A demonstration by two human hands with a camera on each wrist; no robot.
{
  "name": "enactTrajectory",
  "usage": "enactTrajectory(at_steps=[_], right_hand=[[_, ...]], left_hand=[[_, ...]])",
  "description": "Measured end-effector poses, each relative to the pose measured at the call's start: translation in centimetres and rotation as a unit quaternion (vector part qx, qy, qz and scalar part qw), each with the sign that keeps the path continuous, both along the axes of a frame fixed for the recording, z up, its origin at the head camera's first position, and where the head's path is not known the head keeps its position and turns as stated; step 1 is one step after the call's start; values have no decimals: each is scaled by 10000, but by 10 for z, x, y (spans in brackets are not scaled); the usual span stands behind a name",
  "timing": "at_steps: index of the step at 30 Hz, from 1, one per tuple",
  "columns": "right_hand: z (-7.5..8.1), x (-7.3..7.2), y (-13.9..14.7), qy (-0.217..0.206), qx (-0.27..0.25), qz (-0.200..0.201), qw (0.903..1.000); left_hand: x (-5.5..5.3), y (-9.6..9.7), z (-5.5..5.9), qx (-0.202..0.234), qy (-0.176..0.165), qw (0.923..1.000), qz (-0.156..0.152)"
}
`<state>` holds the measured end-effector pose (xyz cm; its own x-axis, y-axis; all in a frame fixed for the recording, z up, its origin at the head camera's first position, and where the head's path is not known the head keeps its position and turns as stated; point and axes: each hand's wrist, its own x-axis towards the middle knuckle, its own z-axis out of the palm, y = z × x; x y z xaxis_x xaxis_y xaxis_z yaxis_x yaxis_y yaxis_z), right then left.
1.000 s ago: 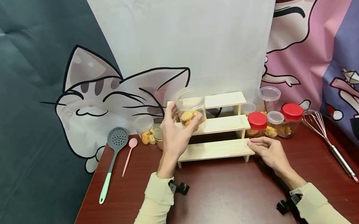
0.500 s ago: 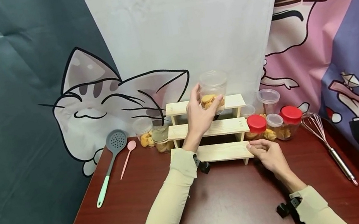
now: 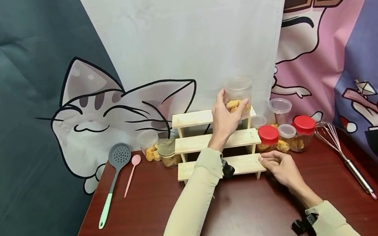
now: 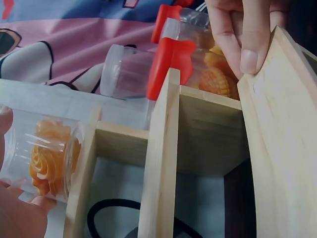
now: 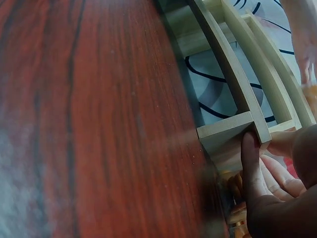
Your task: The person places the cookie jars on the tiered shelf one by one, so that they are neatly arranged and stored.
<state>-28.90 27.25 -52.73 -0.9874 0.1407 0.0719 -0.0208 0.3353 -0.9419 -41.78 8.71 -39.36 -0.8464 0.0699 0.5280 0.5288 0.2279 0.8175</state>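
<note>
My left hand (image 3: 226, 118) grips a clear jar (image 3: 239, 90) of yellow-orange cookies at the right end of the top tier of a wooden three-step rack (image 3: 215, 140). In the left wrist view that jar (image 4: 44, 153) has its base close against the top board; whether it bears its weight there I cannot tell. The right hand (image 3: 283, 167) pinches the right end of the rack's lowest board. From the right wrist view, the thumb (image 5: 251, 158) lies under that board's end.
Right of the rack stand several jars, including a red-lidded jar (image 3: 268, 135). Left of it are two more, one a greenish-lidded jar (image 3: 168, 154). A slotted turner (image 3: 116, 175) and pink spoon (image 3: 133, 170) lie left; a whisk (image 3: 346, 163) lies right. A printed cloth (image 3: 197, 30) hangs behind.
The left hand has carried the jar rightward, from above the rack's left half over to the right end of its top tier. The right hand has kept its hold on the lowest board.
</note>
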Motion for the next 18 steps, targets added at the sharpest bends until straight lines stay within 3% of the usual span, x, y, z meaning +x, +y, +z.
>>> enactTrajectory(at_steps=[5,8,13,18], right_hand=[[0,2,-3,2,-104,75,9999],[0,1,-4,63,-111,76,9999],[1,0,-3,106,-124,39,9999],[2,1,1,19,131,62,9999]], left_hand=[[-4,5,-2,-452,-148,9988,151],[-4,2,-4,-996,-194,9947,134],[0,-7,-14,-2010,168,9790,303],[-1,-8,-23,-2233,444,9731,363]])
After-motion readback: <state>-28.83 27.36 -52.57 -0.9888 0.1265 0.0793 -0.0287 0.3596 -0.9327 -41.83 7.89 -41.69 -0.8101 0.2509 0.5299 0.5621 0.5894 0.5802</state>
